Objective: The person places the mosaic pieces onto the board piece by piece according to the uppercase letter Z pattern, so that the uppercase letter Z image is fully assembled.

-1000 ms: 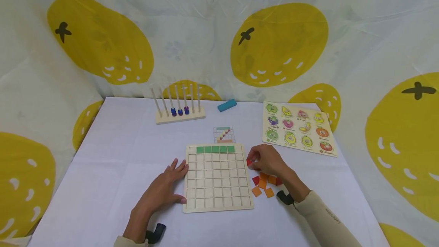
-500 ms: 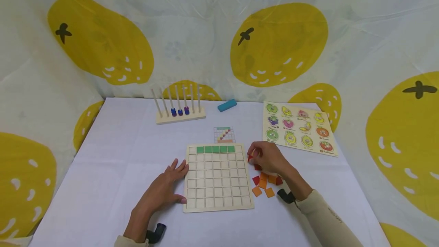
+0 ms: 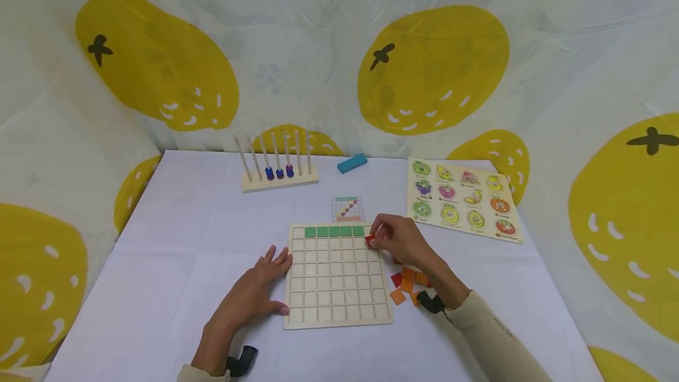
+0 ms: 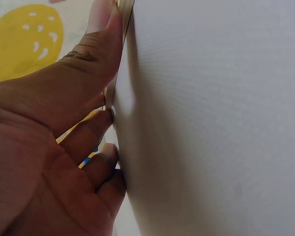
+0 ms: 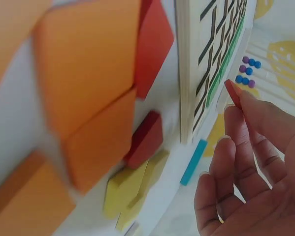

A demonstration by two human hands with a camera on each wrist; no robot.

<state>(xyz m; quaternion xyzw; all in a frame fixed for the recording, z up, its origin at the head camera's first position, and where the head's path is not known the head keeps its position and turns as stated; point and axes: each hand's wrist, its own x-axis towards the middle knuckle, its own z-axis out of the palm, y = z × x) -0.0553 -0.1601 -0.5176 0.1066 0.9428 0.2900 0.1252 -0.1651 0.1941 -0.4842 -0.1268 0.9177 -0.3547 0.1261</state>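
A square wooden grid board (image 3: 338, 282) lies in front of the person, with a run of green tiles (image 3: 334, 231) in its top row. My left hand (image 3: 251, 293) rests on the table with fingers spread, thumb and fingertips at the board's left edge. Between thumb and forefinger my right hand (image 3: 404, 241) pinches a small red tile (image 3: 369, 241) over the right end of the board's upper rows. In the right wrist view the red tile (image 5: 232, 92) shows nearly edge-on. Orange tiles (image 3: 408, 274) and a loose red tile (image 3: 396, 279) lie right of the board.
Yellow pieces (image 5: 122, 189) show beyond the orange tiles in the right wrist view. Behind the board lies a printed pattern card (image 3: 348, 208). Farther back are a peg stand with beads (image 3: 280, 180), a teal block (image 3: 352, 163) and a fruit puzzle board (image 3: 461, 199).
My right hand has moved left with the red tile, from beside the board's right edge to over its upper right cells. The left hand stays in place.
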